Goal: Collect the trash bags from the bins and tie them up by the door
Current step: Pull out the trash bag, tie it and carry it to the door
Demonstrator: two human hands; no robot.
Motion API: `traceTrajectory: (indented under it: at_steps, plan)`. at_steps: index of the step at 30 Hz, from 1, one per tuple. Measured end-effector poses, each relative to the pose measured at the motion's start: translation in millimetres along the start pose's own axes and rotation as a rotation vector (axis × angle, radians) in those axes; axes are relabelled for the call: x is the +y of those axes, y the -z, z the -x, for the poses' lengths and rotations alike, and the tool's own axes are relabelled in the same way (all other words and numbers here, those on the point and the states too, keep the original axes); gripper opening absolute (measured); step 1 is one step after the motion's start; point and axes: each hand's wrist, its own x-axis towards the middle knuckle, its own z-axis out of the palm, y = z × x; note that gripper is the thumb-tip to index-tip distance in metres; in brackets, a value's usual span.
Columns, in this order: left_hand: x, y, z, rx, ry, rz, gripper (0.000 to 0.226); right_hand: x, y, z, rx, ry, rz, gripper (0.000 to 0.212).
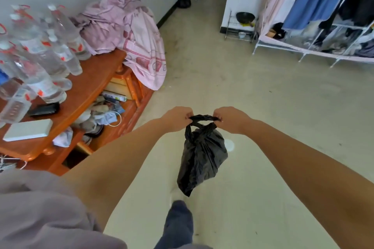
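In the head view, a small crinkled black plastic trash bag [202, 155] is held in the air over the pale floor [263, 107], just below the centre of the frame at about six o'clock, clear of the ground. Its two twisted handle ends are pinched, one by the left hand [177, 119] at nine o'clock of the knot and one by the right hand [232, 119] at three o'clock, the fingers of both curled tight on the plastic. The knot appears to be at the tightening stage; it would be done best by an even, level pull outward on both ends, so that the neck is cinched without the thin film being torn. The bag's long axis is hung near vertical, its neck pointed to twelve o'clock and its tapered bottom to six, tilted slightly toward seven. An orange-brown wooden cabinet [95, 75] stands at nine o'clock.
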Motion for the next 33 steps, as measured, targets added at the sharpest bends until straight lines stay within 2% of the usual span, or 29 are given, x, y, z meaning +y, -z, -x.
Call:
traceTrajectory:
  at_steps: [10, 17, 24, 33]
  plan:
    - [-30, 123, -293, -0.036, -0.073, -0.082, 0.017, 131, 108, -251, 0.046, -0.089, -0.06, 0.02]
    - [-50, 188, -499, -0.03, -0.085, -0.101, 0.017, 231, 178, -419, 0.064, -0.082, -0.062, 0.021]
    - [-64, 248, -709, 0.004, -0.01, -0.078, 0.019, 348, 252, -604, 0.033, 0.004, -0.021, 0.022]
    - [-96, 332, -952, 0.054, 0.055, -0.024, 0.02, 465, 354, -837, 0.005, 0.061, 0.033, 0.021]
